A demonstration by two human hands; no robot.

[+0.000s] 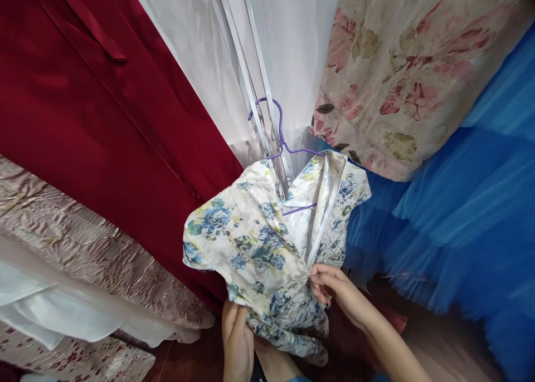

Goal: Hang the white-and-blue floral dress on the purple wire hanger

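Note:
A white dress with blue and yellow flowers (251,231) hangs on a purple hanger (281,126) in front of me. Its zipper (325,226) is undone from the neckline down to about the middle, and the white lining shows. At the lower end of this opening, my right hand (328,284) pinches the zipper pull, which is mostly hidden by the fingertips. Lower and to the left, my left hand (237,329) grips the side edge of the dress, with its fingers partly behind the cloth.
Dark red cloth (125,114) hangs at the left, above a textured pinkish garment (104,248). To the right are a pink floral garment (401,81) and layered blue tulle (451,231). White metal rails (246,59) run behind the hanger.

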